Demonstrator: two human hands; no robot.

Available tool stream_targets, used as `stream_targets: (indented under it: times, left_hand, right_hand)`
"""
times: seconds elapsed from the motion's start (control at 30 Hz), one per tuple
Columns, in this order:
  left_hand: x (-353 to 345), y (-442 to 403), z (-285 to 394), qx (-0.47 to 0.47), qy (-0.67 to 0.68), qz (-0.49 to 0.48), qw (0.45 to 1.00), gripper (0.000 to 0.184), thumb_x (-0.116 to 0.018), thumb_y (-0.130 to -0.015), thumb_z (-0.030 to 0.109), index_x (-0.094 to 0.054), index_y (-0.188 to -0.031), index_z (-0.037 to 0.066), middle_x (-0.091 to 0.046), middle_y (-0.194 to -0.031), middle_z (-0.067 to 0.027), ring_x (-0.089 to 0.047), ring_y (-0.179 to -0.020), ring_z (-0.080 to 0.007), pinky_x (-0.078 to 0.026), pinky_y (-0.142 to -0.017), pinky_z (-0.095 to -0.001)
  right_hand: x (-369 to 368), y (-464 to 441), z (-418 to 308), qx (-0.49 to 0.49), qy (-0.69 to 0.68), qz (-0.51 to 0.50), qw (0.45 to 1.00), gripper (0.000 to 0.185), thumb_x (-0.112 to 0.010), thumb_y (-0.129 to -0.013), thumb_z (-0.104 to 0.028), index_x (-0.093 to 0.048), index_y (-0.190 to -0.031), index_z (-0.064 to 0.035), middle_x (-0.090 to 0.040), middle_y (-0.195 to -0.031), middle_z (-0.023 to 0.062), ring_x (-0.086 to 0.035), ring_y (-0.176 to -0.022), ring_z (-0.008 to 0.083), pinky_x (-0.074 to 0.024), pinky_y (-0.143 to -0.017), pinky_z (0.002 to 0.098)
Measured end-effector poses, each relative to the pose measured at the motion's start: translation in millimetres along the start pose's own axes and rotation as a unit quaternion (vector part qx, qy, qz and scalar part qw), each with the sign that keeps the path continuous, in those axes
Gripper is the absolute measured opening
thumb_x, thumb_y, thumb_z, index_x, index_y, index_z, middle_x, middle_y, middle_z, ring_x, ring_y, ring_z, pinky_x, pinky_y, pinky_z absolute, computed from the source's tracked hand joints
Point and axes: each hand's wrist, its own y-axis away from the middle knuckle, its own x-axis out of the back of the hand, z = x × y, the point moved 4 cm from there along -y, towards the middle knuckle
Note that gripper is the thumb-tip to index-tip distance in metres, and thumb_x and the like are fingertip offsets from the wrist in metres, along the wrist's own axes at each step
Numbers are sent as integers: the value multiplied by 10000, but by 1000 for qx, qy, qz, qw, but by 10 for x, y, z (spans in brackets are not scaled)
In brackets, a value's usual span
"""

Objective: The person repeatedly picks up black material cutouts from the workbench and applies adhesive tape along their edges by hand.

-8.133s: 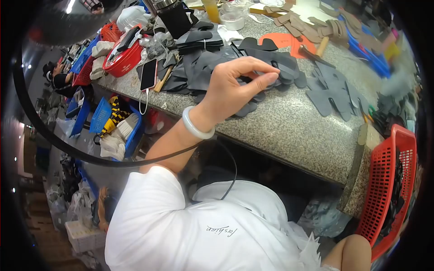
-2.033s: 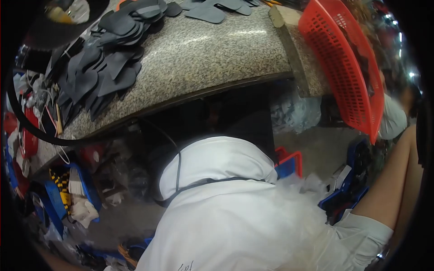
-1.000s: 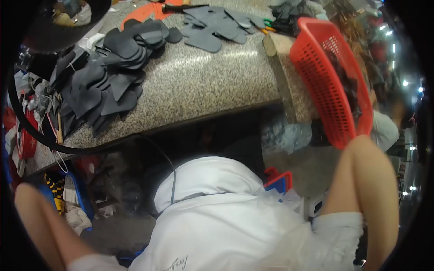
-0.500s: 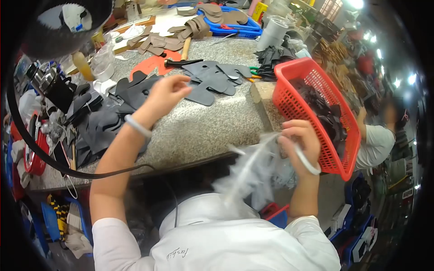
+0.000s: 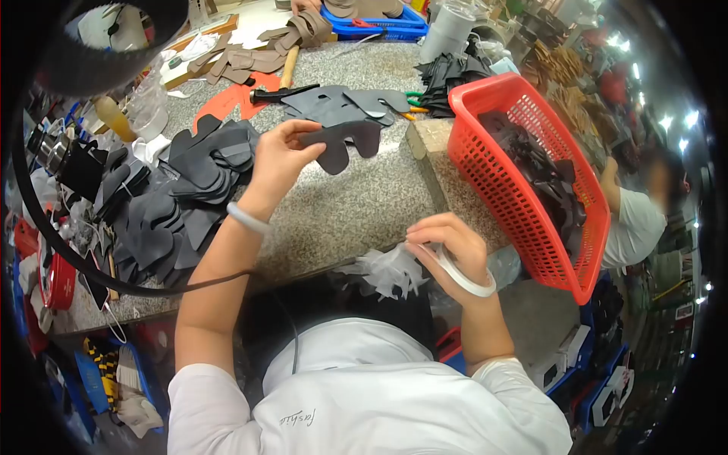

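Note:
My left hand (image 5: pixel 279 163) pinches a dark, flat cut-out piece (image 5: pixel 350 142), like leather, with a notch in its lower edge. It is held up above the stone worktop. More grey cut-out pieces (image 5: pixel 341 105) lie just behind it. Below and to the left is a large heap of dark grey cut-outs (image 5: pixel 171 208). Near the front edge of the worktop, my right hand (image 5: pixel 453 254) is closed on a bunch of thin white translucent strips (image 5: pixel 385 271), which hangs from its fingertips. White bands circle both wrists.
A red perforated basket (image 5: pixel 523 189) of dark pieces stands at the right, beside a stone block (image 5: pixel 425 152). A hammer (image 5: pixel 289 68) and an orange sheet (image 5: pixel 231 102) lie toward the back. A black cable (image 5: pixel 152 294) crosses the left side. Another person (image 5: pixel 635 224) is at the right.
A dark cut-out piece is now in my left hand, which showed none before. My right hand has moved left and slightly down with the white strips, which hang less blurred.

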Motion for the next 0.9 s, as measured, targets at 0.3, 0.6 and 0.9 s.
stream_targets:
  times: [0.3, 0.6, 0.9]
  left_hand:
    - [18, 795, 580, 59, 181, -14, 982, 183, -764, -882, 20, -725, -1048, -47, -736, -967, -57, -673, -821, -92, -562, -728, -242]
    - [171, 1104, 752, -94, 109, -16, 990, 326, -666, -827, -160, -752, -1096, 3, -715, -991, -67, -665, -875, -118, -544, -733, -224]
    - [101, 1248, 831, -180, -25, 2, 983, 300, -698, -834, -116, -755, -1092, 26, -733, -943, -63, -673, -877, -133, -546, -773, -236]
  right_hand:
    - [-389, -690, -296, 83, -41, -9, 996, 214, -804, -798, 41, -714, -978, -30, -713, -970, 113, -705, -845, 214, -553, -713, 300]
    - [-653, -803, -384, 84, 6, -1, 996, 278, -846, -775, -8, -768, -1036, -64, -628, -977, 54, -608, -716, 110, -514, -633, 246]
    - [-611, -726, -464, 43, 27, 45, 998, 526, -895, -723, -33, -670, -1197, -72, -637, -1087, 91, -578, -640, 79, -501, -577, 230]
